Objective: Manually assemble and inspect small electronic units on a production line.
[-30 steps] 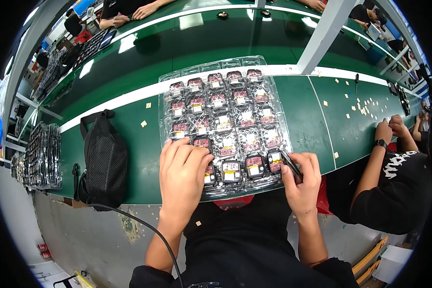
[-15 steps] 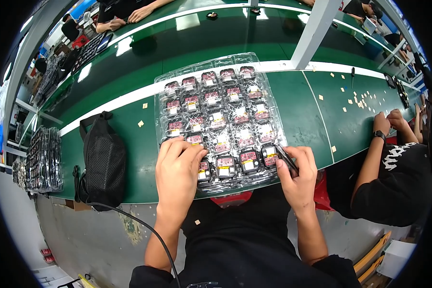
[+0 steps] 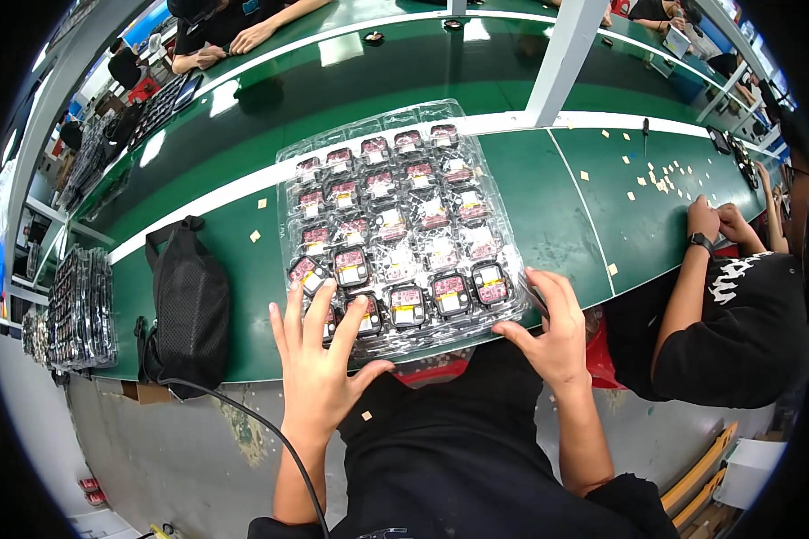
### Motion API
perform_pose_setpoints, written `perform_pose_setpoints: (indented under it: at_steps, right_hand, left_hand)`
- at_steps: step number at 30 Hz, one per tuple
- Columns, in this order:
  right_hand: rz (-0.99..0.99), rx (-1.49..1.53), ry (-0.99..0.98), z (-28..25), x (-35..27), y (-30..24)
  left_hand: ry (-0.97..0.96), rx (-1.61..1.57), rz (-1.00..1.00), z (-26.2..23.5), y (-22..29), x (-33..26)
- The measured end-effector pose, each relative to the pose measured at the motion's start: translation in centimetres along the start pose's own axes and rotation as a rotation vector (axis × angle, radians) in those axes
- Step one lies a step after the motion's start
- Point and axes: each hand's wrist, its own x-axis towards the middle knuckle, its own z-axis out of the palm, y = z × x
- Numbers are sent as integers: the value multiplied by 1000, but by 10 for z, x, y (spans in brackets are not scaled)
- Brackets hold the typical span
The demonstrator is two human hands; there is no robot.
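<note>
A clear plastic tray (image 3: 502,225) on the green bench before me holds rows of small black square cases, watch-like, with reddish boards and white and yellow parts inside. My left hand (image 3: 322,359) is open, fingers spread over the near left corner, fingertips on or just above the cases there. One case (image 3: 307,275) beside those fingertips sits askew. At the near right corner is my right hand (image 3: 555,334), its thumb stretched away from the fingers beside the tray edge. A dark slim tool (image 3: 537,300), partly hidden, is held against its fingers; the near right case (image 3: 490,284) lies beside it.
Left of the tray lies a black mesh bag (image 3: 191,305), with stacked filled trays (image 3: 83,305) beyond. A black cable (image 3: 270,427) crosses my left forearm. At right, a co-worker's hands (image 3: 717,218) are near scattered small pale pieces (image 3: 663,178). A grey post (image 3: 562,67) stands behind the tray.
My left hand has gone from a pinch at the near left cases to spread fingers, drawn slightly back. My right thumb has come away from the near right case and the dark tool.
</note>
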Motion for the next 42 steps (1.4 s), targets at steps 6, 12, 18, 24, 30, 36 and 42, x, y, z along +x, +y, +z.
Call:
perform_pose_setpoints:
  at_steps: [6, 12, 18, 24, 30, 36, 42]
  right_hand:
    - [-16, -4, 34, 3, 0, 6]
    - [-13, 12, 72, 6, -1, 6]
    - [-40, -2, 67, 6, -2, 9]
    - [-90, -89, 40, 4, -2, 9]
    - [-80, -46, 58, 6, -2, 9]
    - [-16, 102, 18, 4, 0, 7]
    - [-7, 95, 33, 5, 2, 5]
  left_hand:
    - [11, -138, 30, 10, -6, -2]
    - [62, -99, 54, 14, -6, -4]
    - [95, -72, 89, 17, -11, -7]
    - [95, -81, 96, 15, -11, -5]
    - [58, -97, 65, 11, -9, -5]
    - [22, -123, 34, 6, -6, -2]
    - [46, -112, 51, 11, -8, -3]
